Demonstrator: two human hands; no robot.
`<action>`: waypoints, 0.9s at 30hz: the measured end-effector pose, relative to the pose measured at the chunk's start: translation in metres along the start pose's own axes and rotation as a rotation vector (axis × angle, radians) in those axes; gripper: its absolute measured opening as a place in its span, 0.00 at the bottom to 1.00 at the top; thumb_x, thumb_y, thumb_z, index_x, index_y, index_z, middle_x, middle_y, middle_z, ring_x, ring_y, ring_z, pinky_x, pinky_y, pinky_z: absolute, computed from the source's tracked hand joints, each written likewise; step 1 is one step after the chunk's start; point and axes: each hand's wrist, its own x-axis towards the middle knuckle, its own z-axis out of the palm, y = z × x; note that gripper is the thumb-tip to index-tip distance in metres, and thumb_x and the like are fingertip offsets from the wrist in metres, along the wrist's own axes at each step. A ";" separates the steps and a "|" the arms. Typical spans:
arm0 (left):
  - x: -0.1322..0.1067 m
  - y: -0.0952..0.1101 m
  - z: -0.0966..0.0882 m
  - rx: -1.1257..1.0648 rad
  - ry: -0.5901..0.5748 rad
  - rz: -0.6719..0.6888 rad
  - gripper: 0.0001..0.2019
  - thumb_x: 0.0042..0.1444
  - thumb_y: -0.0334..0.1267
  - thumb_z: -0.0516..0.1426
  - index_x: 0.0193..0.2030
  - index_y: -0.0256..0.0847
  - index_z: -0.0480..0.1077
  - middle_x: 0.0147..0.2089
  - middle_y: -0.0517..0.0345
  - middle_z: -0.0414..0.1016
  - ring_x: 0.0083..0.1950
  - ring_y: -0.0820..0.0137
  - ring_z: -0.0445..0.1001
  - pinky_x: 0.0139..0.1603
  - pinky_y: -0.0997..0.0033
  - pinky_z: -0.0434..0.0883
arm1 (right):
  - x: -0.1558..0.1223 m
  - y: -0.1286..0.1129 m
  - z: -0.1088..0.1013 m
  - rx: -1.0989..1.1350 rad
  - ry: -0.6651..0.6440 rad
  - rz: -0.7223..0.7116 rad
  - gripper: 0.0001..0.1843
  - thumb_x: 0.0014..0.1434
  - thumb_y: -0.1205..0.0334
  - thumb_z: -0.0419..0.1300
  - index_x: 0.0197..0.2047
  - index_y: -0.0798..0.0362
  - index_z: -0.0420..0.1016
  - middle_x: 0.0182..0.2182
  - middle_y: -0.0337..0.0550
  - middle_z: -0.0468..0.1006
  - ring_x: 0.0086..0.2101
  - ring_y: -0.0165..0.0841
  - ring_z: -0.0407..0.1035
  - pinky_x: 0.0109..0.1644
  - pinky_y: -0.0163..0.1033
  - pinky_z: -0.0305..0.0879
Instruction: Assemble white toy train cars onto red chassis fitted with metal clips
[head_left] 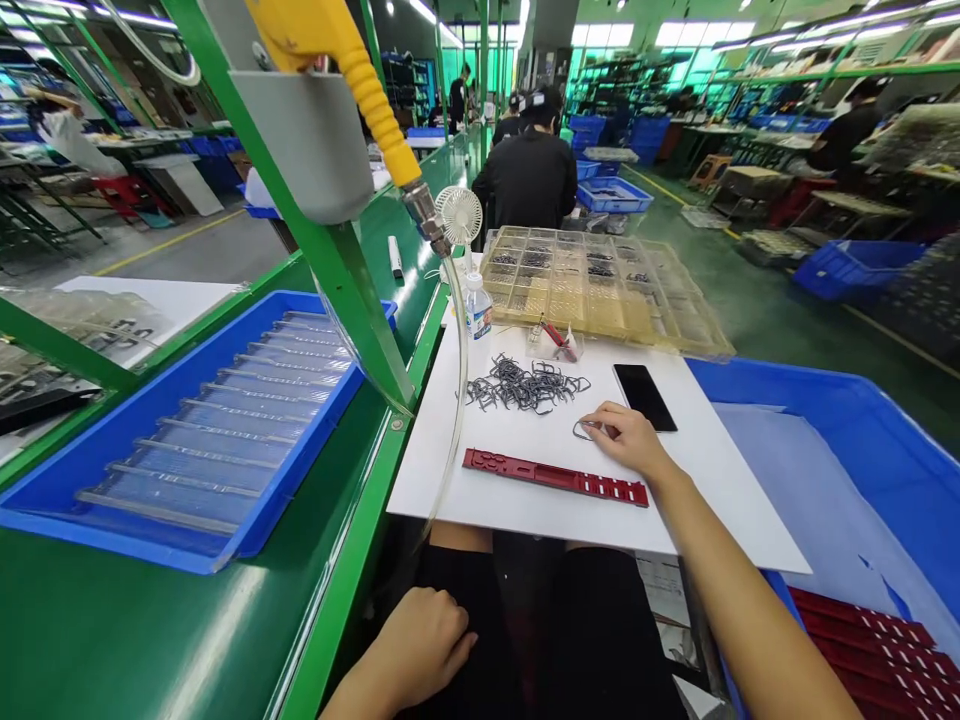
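My right hand (626, 437) pinches a thin, dark, curved piece (580, 430) just above the white tabletop (450, 490). To its left lies a pile of similar dark grey hooked pieces (525, 385). Nearer to me, a long dark red slotted strip (555, 477) rests at a slight slant on the table. Beside my right hand is a black phone (645, 397), lying flat. My left hand (424, 645) rests over my lap, its fingers curled in and nothing showing in them.
A clear compartment tray (600, 290) stands behind the pile, near a bottle (478, 308) and a small fan (459, 215). A yellow air hose (375, 100) hangs at the green post. Blue bins flank the table; the right bin (847, 400) holds red strips. A person (529, 175) sits ahead.
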 end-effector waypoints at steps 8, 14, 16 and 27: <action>0.000 0.001 -0.004 0.012 -0.030 0.001 0.20 0.79 0.40 0.50 0.46 0.38 0.84 0.49 0.39 0.88 0.54 0.42 0.88 0.54 0.47 0.81 | 0.001 0.006 0.003 0.058 0.098 -0.002 0.12 0.66 0.56 0.64 0.44 0.51 0.88 0.37 0.47 0.82 0.24 0.31 0.63 0.36 0.43 0.64; 0.003 0.000 0.000 -0.003 -0.037 -0.015 0.21 0.79 0.39 0.49 0.43 0.40 0.82 0.46 0.41 0.88 0.51 0.46 0.88 0.50 0.53 0.77 | 0.001 0.008 0.004 0.031 0.097 0.040 0.13 0.60 0.68 0.59 0.45 0.52 0.82 0.39 0.44 0.80 0.26 0.31 0.64 0.39 0.42 0.63; 0.004 -0.002 0.003 0.002 -0.031 -0.007 0.21 0.79 0.39 0.49 0.43 0.40 0.82 0.46 0.42 0.88 0.50 0.48 0.88 0.50 0.55 0.76 | 0.000 0.008 0.004 0.025 0.103 0.057 0.12 0.58 0.69 0.59 0.44 0.51 0.79 0.39 0.43 0.79 0.26 0.32 0.64 0.39 0.43 0.63; 0.006 -0.003 0.004 0.015 -0.056 -0.014 0.22 0.80 0.40 0.47 0.43 0.41 0.81 0.46 0.44 0.87 0.49 0.48 0.88 0.48 0.55 0.75 | -0.002 0.004 0.003 0.026 0.085 0.068 0.06 0.55 0.69 0.59 0.36 0.49 0.70 0.38 0.42 0.77 0.28 0.32 0.64 0.37 0.42 0.59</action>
